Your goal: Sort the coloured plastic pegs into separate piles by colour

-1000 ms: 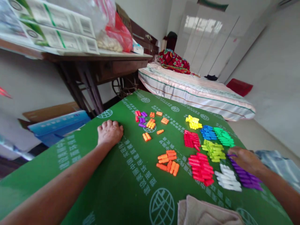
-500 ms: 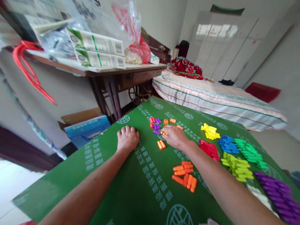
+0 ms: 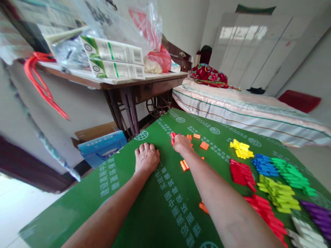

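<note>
My left hand (image 3: 146, 158) lies flat, palm down, on the green board (image 3: 124, 179) with nothing in it. My right hand (image 3: 181, 143) reaches across to the far mixed heap, its fingers curled down over small red pieces (image 3: 172, 135) and purple ones; what they pinch is hidden. Loose orange pieces (image 3: 204, 145) lie just right of that hand, and two more orange pieces (image 3: 184, 165) sit under my forearm. Sorted piles lie to the right: yellow (image 3: 240, 148), red (image 3: 240, 173), blue (image 3: 263, 164), green (image 3: 292, 170), lime (image 3: 278, 193), purple (image 3: 318, 212), white (image 3: 307, 234).
A wooden sewing table (image 3: 144, 81) with boxes (image 3: 113, 57) and plastic bags stands at the back left. A blue box (image 3: 102, 146) lies on the floor beneath it. A bed (image 3: 245, 106) with a striped cover runs behind the board.
My right hand left the purple pile at the right, crossed the board and now sits on the far mixed heap. The view swung left. My left hand stayed flat.
</note>
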`<state>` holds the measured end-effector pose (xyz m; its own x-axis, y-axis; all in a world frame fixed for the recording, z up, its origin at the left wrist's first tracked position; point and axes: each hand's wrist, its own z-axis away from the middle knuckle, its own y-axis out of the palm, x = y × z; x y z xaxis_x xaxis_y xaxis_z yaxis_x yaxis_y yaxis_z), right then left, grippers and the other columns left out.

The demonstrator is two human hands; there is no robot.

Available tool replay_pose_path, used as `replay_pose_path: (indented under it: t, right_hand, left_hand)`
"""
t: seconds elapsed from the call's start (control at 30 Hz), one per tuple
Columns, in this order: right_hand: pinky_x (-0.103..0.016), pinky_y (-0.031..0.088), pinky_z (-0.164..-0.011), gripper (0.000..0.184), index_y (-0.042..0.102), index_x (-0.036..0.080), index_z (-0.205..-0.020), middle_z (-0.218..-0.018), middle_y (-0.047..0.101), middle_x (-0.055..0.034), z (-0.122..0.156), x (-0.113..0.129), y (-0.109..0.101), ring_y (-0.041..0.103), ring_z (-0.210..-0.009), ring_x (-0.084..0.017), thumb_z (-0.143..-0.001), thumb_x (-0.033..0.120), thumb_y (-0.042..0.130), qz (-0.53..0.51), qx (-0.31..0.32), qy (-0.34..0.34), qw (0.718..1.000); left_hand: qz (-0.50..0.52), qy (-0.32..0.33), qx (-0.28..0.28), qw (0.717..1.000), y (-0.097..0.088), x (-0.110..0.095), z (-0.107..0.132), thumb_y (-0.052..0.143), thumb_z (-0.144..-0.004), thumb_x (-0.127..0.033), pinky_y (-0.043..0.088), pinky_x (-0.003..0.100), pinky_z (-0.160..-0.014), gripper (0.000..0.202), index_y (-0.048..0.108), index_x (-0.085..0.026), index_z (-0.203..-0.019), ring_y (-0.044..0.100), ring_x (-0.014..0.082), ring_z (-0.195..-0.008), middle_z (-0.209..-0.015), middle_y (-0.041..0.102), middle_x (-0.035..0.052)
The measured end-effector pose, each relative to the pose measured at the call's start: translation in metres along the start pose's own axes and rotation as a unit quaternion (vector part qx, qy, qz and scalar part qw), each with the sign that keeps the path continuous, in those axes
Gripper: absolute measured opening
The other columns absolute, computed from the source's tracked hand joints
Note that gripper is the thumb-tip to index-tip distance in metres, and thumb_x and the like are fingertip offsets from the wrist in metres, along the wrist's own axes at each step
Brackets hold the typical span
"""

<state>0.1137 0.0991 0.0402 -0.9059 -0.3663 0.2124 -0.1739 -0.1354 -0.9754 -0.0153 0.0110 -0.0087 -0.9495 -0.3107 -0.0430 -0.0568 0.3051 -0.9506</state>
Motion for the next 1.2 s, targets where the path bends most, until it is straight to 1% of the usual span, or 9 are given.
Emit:
replay_pose_path:
  t: [0.2,0.3,0.37,0.47,0.53,0.77,0.9,1.0,1.2]
  right_hand:
    - [-0.029,0.045,-0.071,0.026,0.062,0.024,-0.106,-0.104,0.067,-0.0064,0.015,-0.011,-0.015,0.062,-0.094,-0.021,-0.083,0.023,0.051,-0.033,-0.019,-0.005,0.999]
    - [-0.024,0.043,-0.069,0.028,0.060,0.030,-0.108,-0.100,0.066,0.0021,0.043,-0.027,-0.028,0.061,-0.090,-0.017,-0.081,0.025,0.054,-0.045,-0.037,-0.038,0.998]
    - [-0.023,0.041,-0.069,0.025,0.060,0.029,-0.105,-0.096,0.066,0.0032,0.070,-0.047,-0.036,0.060,-0.088,-0.016,-0.080,0.025,0.055,-0.054,-0.056,-0.087,0.993]
    - [-0.025,0.040,-0.072,0.021,0.062,0.024,-0.097,-0.093,0.066,0.0006,0.122,-0.091,-0.048,0.058,-0.086,-0.016,-0.078,0.019,0.057,-0.042,-0.079,-0.149,0.985]
    - [-0.025,0.040,-0.077,0.022,0.062,0.022,-0.096,-0.095,0.065,-0.0010,0.160,-0.130,-0.054,0.057,-0.091,-0.016,-0.076,0.014,0.058,-0.019,-0.078,-0.142,0.987]
    - [-0.030,0.043,-0.087,0.029,0.063,0.020,-0.103,-0.104,0.066,-0.0072,0.276,-0.284,-0.069,0.059,-0.098,-0.020,-0.078,0.012,0.050,0.114,-0.056,0.040,0.991]
    - [-0.031,0.045,-0.090,0.041,0.061,0.022,-0.112,-0.109,0.066,-0.0061,0.315,-0.341,-0.061,0.060,-0.102,-0.019,-0.076,0.008,0.046,0.158,-0.025,0.064,0.985]
    - [-0.032,0.044,-0.094,0.047,0.061,0.024,-0.114,-0.116,0.064,-0.0049,0.327,-0.357,-0.051,0.059,-0.107,-0.019,-0.073,0.006,0.045,0.172,-0.033,0.073,0.982]
    - [-0.031,0.047,-0.091,0.051,0.063,0.021,-0.113,-0.114,0.065,-0.0082,0.328,-0.359,-0.046,0.061,-0.104,-0.020,-0.071,0.001,0.041,0.187,-0.018,0.057,0.981]
  left_hand:
    - [-0.004,0.006,0.009,1.000,-0.003,0.000,-0.002,0.029,-0.085,-0.038,0.033,0.046,-0.088,0.044,0.060,-0.012,-0.102,0.045,0.0330,-0.108,-0.110,0.056,0.0194]
    - [0.002,0.009,0.022,1.000,-0.007,-0.001,-0.005,0.027,-0.085,-0.040,0.034,0.047,-0.087,0.047,0.059,-0.011,-0.103,0.045,0.0343,-0.108,-0.111,0.055,0.0207]
    - [0.005,0.013,0.032,0.999,-0.009,-0.002,-0.008,0.025,-0.085,-0.042,0.034,0.047,-0.087,0.049,0.058,-0.011,-0.104,0.044,0.0354,-0.109,-0.112,0.054,0.0212]
    - [0.012,0.010,0.059,0.998,-0.014,-0.004,-0.012,0.023,-0.085,-0.044,0.034,0.048,-0.089,0.052,0.056,-0.009,-0.107,0.042,0.0361,-0.111,-0.115,0.052,0.0213]
    - [0.016,0.007,0.074,0.997,-0.017,-0.006,-0.014,0.023,-0.085,-0.045,0.033,0.048,-0.090,0.055,0.054,-0.008,-0.109,0.041,0.0364,-0.113,-0.117,0.051,0.0216]
    - [0.008,-0.003,0.094,0.996,-0.021,-0.010,-0.016,0.021,-0.085,-0.045,0.033,0.049,-0.090,0.058,0.052,-0.006,-0.114,0.039,0.0369,-0.114,-0.122,0.048,0.0230]
    - [-0.003,-0.001,0.100,0.995,-0.020,-0.010,-0.018,0.018,-0.086,-0.047,0.033,0.048,-0.092,0.061,0.052,-0.006,-0.115,0.038,0.0366,-0.115,-0.123,0.047,0.0223]
    - [-0.002,-0.005,0.111,0.994,-0.020,-0.010,-0.019,0.018,-0.086,-0.047,0.032,0.048,-0.093,0.061,0.051,-0.006,-0.116,0.037,0.0366,-0.116,-0.124,0.046,0.0219]
    - [-0.007,-0.009,0.113,0.993,-0.020,-0.012,-0.020,0.020,-0.086,-0.046,0.033,0.049,-0.093,0.060,0.050,-0.005,-0.118,0.037,0.0369,-0.117,-0.125,0.046,0.0228]
